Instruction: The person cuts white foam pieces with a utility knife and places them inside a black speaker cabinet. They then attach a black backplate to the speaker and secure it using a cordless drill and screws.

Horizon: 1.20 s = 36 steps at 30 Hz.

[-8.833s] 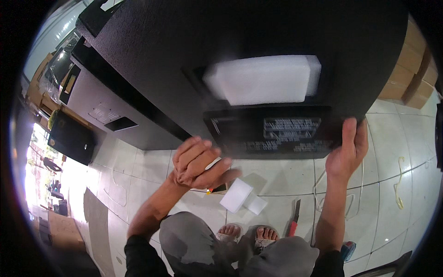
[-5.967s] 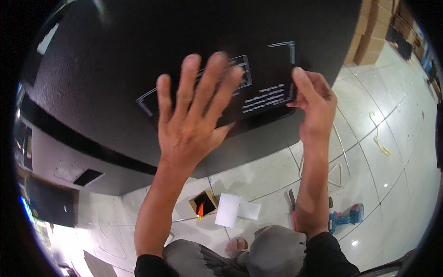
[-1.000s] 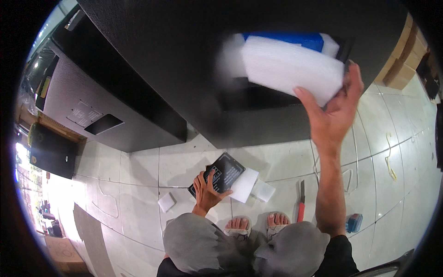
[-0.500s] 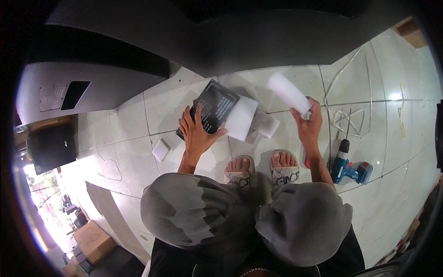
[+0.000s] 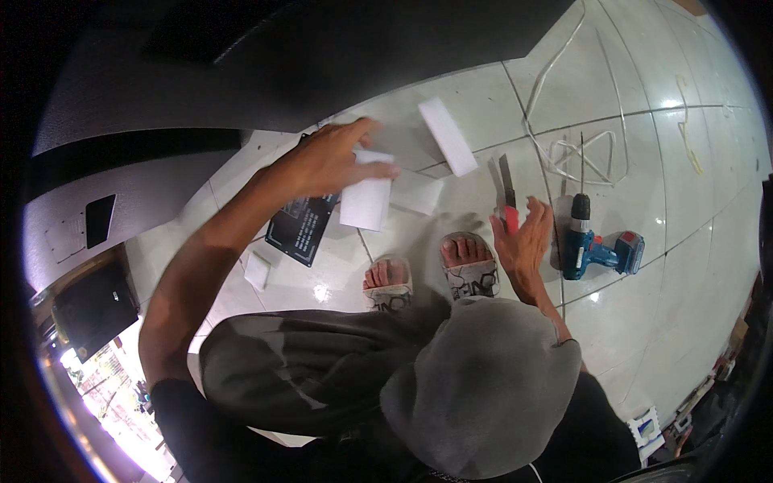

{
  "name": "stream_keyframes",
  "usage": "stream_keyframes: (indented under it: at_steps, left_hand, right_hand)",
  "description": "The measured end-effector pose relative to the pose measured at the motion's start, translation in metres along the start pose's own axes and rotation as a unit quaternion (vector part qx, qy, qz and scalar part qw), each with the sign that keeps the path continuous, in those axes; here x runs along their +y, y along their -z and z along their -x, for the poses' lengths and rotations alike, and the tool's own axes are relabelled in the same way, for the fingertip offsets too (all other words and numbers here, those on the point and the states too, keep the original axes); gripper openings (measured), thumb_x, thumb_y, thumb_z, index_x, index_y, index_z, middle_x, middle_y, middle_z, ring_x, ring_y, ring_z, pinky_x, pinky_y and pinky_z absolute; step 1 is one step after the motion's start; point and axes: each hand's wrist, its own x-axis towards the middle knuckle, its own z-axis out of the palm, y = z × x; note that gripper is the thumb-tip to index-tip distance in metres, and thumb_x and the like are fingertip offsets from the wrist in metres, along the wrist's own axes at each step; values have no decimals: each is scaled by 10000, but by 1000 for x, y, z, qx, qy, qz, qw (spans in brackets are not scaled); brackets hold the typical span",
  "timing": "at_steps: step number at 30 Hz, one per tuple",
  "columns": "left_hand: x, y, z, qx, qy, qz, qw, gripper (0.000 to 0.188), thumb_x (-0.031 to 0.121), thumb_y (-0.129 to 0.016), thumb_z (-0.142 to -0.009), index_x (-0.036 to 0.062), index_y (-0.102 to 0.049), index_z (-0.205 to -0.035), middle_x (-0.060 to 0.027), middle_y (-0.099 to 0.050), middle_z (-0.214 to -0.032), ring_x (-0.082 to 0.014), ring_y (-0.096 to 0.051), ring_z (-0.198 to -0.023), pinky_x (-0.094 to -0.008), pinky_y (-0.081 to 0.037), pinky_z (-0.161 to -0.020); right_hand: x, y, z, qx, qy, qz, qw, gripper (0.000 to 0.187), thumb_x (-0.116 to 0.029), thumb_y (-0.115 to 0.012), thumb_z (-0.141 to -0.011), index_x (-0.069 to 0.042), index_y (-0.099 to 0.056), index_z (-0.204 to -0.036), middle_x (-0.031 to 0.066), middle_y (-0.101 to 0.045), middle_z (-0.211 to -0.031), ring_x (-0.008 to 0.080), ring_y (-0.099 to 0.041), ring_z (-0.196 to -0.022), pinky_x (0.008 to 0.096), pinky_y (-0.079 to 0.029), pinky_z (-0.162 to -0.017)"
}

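Observation:
My left hand (image 5: 342, 165), partly blurred, is above the black printed panel (image 5: 302, 229) and a white foam block (image 5: 366, 197), with thumb and fingers apart. The block lies against the panel's right side, and my forearm hides much of the panel. My right hand (image 5: 527, 241) is open beside the red handle of a long-bladed cutting tool (image 5: 509, 197). Its thumb overlaps the handle; whether they touch I cannot tell. Ahead of the tool's blade, a long white foam piece (image 5: 448, 138) rests apart from both hands. Another pale foam piece (image 5: 420, 193) lies between the blocks.
Right of my right hand, a blue cordless drill (image 5: 588, 249) lies on the tiles, near a loop of white cable (image 5: 584, 161). A large dark cabinet (image 5: 338, 64) spans the far side. A small white foam piece (image 5: 257, 271) sits left of my sandalled feet (image 5: 388, 278).
My right hand has let go of the long foam piece and come back beside the red-handled tool. My left hand has lifted off the panel and reached right over the foam. The view has shifted.

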Motion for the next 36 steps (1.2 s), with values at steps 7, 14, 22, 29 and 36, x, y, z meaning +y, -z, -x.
stream_keyframes:
  at_steps: [7, 14, 22, 29, 36]
  left_hand:
    - [41, -81, -110, 73, 18, 298, 952, 1092, 388, -790, -832, 38, -80, -1583, -344, -408, -1462, -428, -623, -1178, -419, -618, -860]
    - [61, -100, -145, 62, -51, 370, 926, 1056, 253, -806, -818, 82, -111, -1594, -296, -373, -1496, -381, -653, -1121, -413, -632, -838]
    - [58, -105, -153, 57, -47, 401, 913, 1017, 293, -769, -877, 102, -86, -1605, -258, -409, -1481, -299, -711, -953, -381, -633, -795]
    - [60, -105, -152, 53, -31, 409, 911, 986, 318, -732, -915, 96, -65, -1607, -234, -466, -1430, -276, -726, -883, -348, -632, -757]
    - [62, -103, -150, 44, -15, 415, 908, 950, 289, -699, -928, 80, -65, -1604, -222, -497, -1398, -274, -727, -887, -348, -637, -761]
  right_hand:
    - [44, 1, 37, -117, -13, -25, 993, 526, -70, -664, -862, 62, -461, -1328, 255, -521, -1094, 420, -541, -963, 485, -461, -821]
    - [8, 31, -9, -124, -198, -292, 927, 471, -241, -525, -998, 12, -490, -1394, 116, -525, -904, 188, -516, -718, 310, -445, -619]
    - [-49, 30, -87, -37, -13, -175, 984, 359, -108, -558, -1013, -4, -538, -1355, 236, -669, -1009, 345, -668, -799, 412, -523, -693]
    - [-61, 25, -102, -46, 32, -173, 983, 339, -77, -505, -1010, -55, -490, -1348, 273, -620, -942, 462, -660, -725, 530, -529, -600]
    - [-60, 20, -99, -47, 36, -141, 988, 343, -82, -501, -1017, -59, -474, -1358, 269, -606, -917, 441, -664, -676, 512, -527, -547]
